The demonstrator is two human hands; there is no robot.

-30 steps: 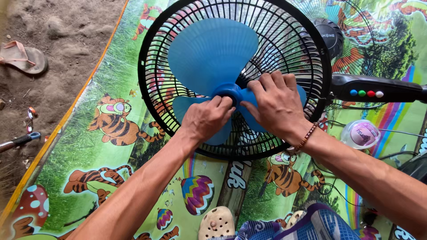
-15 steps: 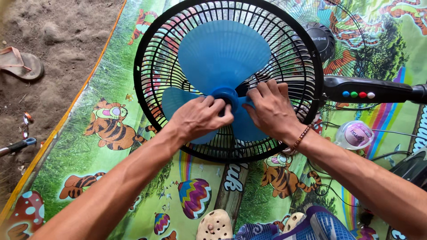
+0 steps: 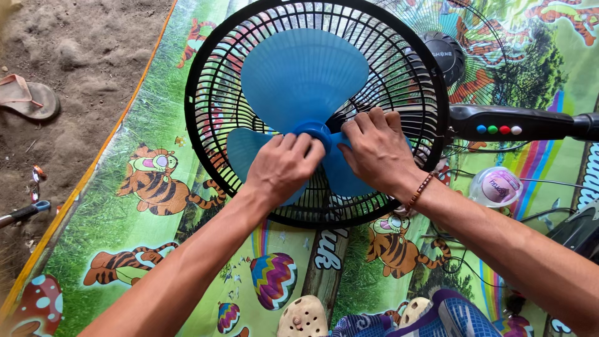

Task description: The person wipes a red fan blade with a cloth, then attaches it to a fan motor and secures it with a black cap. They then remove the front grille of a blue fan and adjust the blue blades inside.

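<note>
Two hands on blue fan blade (image 3: 304, 75) hub: left hand (image 3: 282, 165) fingers curled onto hub, right hand (image 3: 376, 150) closed over one blade. Thin plastic, light, flexes; judged safest gripped at hub, inside black rear grille (image 3: 215, 112).

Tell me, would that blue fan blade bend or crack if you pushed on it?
The blue fan blade looks like thin moulded plastic, so its broad lobes would probably flex slightly and feel light. Its hub, gripped by the left hand and right hand, likely stays stiffer. Inside the black wire guard, it may turn rather than resist.
</note>
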